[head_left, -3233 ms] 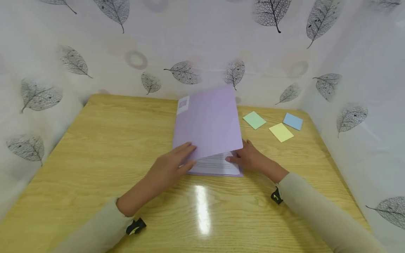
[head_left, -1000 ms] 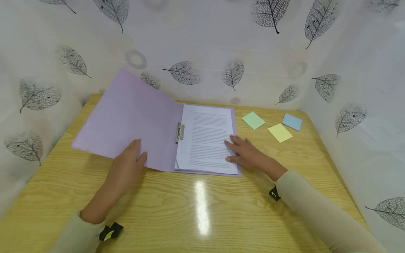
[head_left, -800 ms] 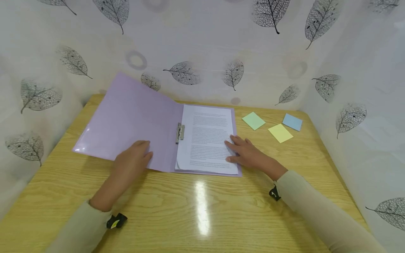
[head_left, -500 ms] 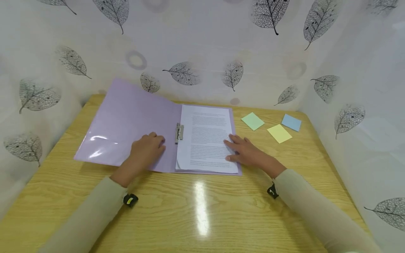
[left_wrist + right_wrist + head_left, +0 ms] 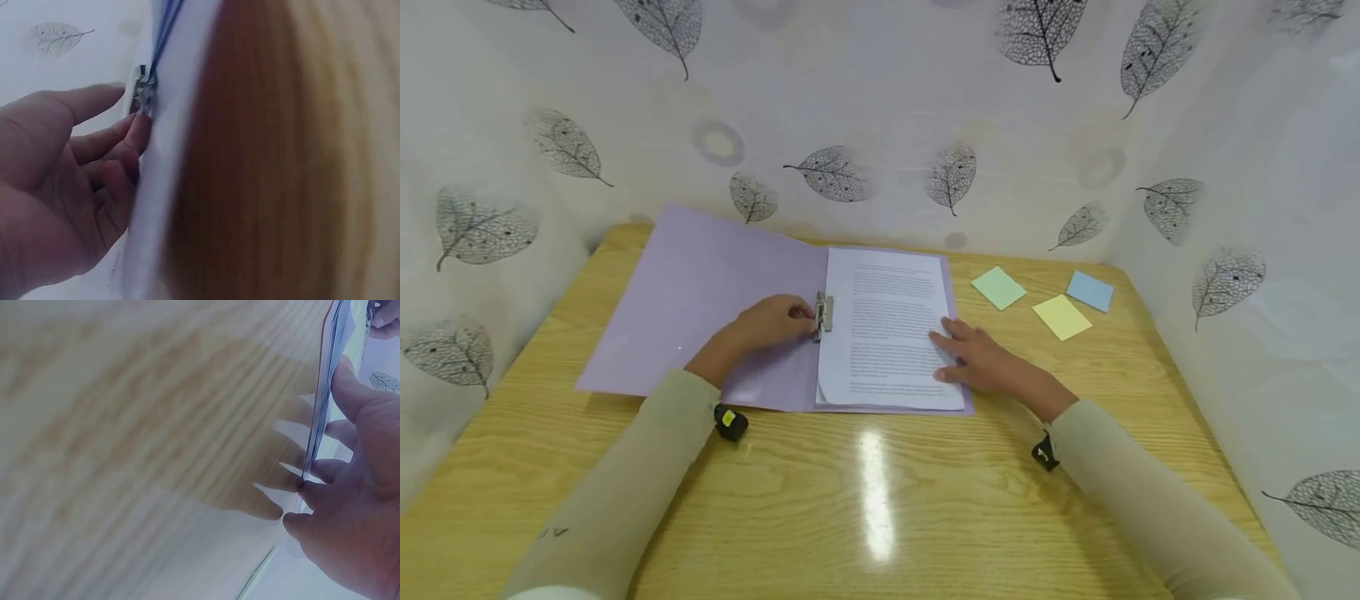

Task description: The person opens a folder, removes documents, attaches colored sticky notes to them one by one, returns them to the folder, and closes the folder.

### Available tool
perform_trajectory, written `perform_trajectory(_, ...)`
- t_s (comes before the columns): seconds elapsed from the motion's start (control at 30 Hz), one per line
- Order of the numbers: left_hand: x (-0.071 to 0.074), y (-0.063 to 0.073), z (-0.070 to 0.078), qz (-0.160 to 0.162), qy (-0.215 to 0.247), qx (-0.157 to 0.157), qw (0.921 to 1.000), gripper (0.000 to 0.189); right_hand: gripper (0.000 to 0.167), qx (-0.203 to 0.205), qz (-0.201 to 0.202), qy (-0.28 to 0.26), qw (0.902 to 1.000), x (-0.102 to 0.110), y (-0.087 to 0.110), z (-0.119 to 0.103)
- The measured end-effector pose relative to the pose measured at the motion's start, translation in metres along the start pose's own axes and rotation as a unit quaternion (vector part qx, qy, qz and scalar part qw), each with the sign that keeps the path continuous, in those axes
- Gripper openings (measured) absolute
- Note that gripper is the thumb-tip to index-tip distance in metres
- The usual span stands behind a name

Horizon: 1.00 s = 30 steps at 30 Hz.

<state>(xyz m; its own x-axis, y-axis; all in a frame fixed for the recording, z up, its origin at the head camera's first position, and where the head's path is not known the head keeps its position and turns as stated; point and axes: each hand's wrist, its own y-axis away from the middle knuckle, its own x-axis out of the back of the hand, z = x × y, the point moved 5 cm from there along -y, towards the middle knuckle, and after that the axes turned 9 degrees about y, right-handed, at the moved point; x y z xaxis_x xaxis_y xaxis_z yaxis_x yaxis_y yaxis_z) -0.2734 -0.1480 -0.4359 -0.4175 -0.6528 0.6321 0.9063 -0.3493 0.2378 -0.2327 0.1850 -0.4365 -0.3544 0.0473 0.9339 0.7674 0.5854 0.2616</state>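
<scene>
A lilac clip folder (image 5: 722, 258) lies spread on the wooden table, its cover to the left and slightly raised. Printed sheets (image 5: 895, 333) fill its right side, beside a metal lever clip (image 5: 824, 315) at the spine. My left hand (image 5: 767, 322) reaches over the cover and pinches at the clip with thumb and curled fingers; in the left wrist view the clip (image 5: 143, 90) sits between thumb tip and forefinger. My right hand (image 5: 985, 358) rests spread on the sheets' right edge, its fingers (image 5: 328, 469) fairly straight across the folder's border.
Three sticky-note pads lie right of the folder: green (image 5: 998, 287), yellow (image 5: 1062, 317) and blue (image 5: 1090, 291). A leaf-patterned curtain (image 5: 880, 108) encloses the table (image 5: 955, 500) at the back and sides.
The folder was opened, its cover swung left and lowered. My left hand let the cover go and moved right and up to the clip. The right hand moved onto the sheets and stays there.
</scene>
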Motion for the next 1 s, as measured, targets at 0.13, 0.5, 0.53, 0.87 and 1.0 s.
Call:
perform_trajectory(0.13,0.001,-0.001,0.0,-0.027,0.031,-0.003,0.9991,0.044,0.074,0.001,0.001,-0.002,1.0,0.001,0.0,-0.002)
perform_trajectory(0.5,-0.002,-0.002,0.003,-0.015,-0.015,0.007,0.9997,0.047,0.074,0.011,0.012,-0.015,0.9998,0.002,0.001,-0.003)
perform_trajectory(0.53,-0.003,-0.002,0.004,-0.015,-0.019,0.008,0.9997,0.046,0.074,0.012,0.013,-0.017,0.9997,0.002,0.001,-0.002)
perform_trajectory(0.87,-0.01,-0.003,0.004,-0.006,-0.078,0.038,0.9962,0.038,0.074,0.003,0.003,-0.002,1.0,-0.003,0.001,0.002)
perform_trajectory(1.0,-0.009,-0.002,0.002,-0.001,-0.076,0.036,0.9965,0.038,0.074,0.006,0.006,-0.003,1.0,-0.001,0.001,0.0)
